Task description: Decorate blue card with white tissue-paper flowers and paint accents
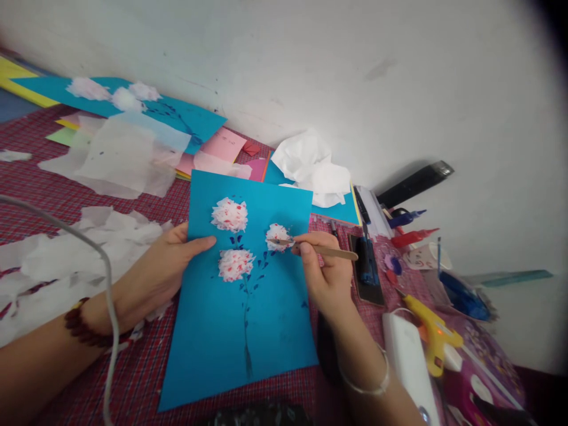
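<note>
My left hand point(171, 260) grips the left edge of a blue paper sheet point(208, 343), thumb on the front and fingers behind it. The sheet is tilted up and carries a painted stem with dark blue leaf marks. Two ruffled white paper flowers with red flecks, an upper one point(229, 215) and a lower one point(235, 264), are on its left half. My right hand point(326, 266) pinches a thin wooden stick point(335, 252). Its far tip touches a third ruffled flower point(277, 236) on the right, which shows fewer red flecks.
Torn white tissue point(102, 248) and a grey cable point(109, 284) are at left. A similar blue flower sheet point(177, 112) leans behind. Crumpled white paper point(310, 160) is by the wall. To the right are a phone point(366, 266), yellow glue gun point(432, 331) and white power strip point(408, 361).
</note>
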### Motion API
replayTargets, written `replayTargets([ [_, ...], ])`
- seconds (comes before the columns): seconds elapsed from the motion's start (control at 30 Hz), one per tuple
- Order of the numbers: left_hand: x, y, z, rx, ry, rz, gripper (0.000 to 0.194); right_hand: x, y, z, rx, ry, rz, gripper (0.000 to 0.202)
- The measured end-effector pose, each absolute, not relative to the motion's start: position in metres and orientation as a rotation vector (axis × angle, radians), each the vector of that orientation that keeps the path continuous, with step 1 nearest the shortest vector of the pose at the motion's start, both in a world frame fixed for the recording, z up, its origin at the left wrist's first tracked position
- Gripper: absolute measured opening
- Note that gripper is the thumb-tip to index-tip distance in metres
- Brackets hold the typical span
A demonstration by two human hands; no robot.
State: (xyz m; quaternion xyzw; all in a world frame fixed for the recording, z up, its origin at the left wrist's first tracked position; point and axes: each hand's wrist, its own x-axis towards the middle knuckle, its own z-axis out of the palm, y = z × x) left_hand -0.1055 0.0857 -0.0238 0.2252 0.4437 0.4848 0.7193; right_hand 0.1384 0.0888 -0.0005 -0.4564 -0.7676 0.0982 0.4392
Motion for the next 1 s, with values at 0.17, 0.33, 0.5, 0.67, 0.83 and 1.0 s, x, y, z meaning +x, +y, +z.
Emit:
replayTargets([
  [0.17, -0.106, 0.085, -0.023, 0.507, 0.989, 1.08, 0.051, 0.138, 0.09, -0.001, -1.098, -1.964, 0.245, 0.015],
  [0.33, -0.103, 0.085, -0.019, 0.503, 0.97, 1.081, 0.05, 0.141, 0.091, -0.002, -1.16, -1.909, 0.308, 0.014],
  [0.5, -0.103, 0.085, -0.019, 0.515, 0.964, 1.087, 0.047, 0.137, 0.081, 0.005, -1.075, -1.922, 0.392, 0.014],
  [0.67, -0.101, 0.086, -0.019, 0.508, 1.001, 1.098, 0.04, 0.126, 0.077, 0.004, -0.996, -2.029, 0.38, 0.015],
  [0.83, -0.099, 0.086, -0.016, 0.475, 1.046, 1.099, 0.04, 0.119, 0.075, 0.002, -0.95, -2.077, 0.47, 0.016],
  [1.0, -0.1, 0.085, -0.016, 0.464, 1.043, 1.103, 0.04, 0.125, 0.077, 0.001, -1.021, -1.986, 0.397, 0.016],
])
